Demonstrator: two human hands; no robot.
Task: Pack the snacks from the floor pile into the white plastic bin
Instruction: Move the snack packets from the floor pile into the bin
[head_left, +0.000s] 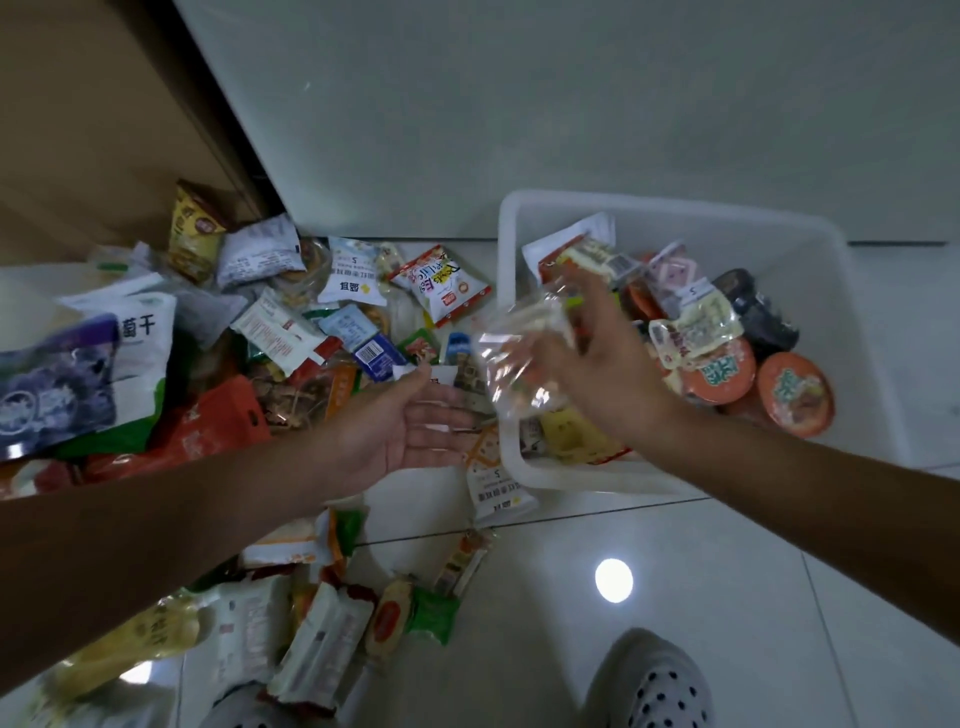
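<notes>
As right hand (597, 364) grips packet (519, 358), over bin (852, 322)

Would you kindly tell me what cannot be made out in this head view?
All in the head view.
Contents of the clear packet that the right hand holds: motion blur and glare.
Lower layers in the white bin: covered by the top snacks.
Purple-and-white bag: cut off by the left edge.

The right hand (597, 358) holds a clear packet (519, 358) above the near left corner of the white plastic bin (675, 208), which already contains orange-lidded noodle bowls (795, 389) and assorted wrappers. The left hand (400, 431) hovers with its fingers straight over the snack pile (291, 332), spread across the tiled floor (675, 597) left of the bin
</notes>
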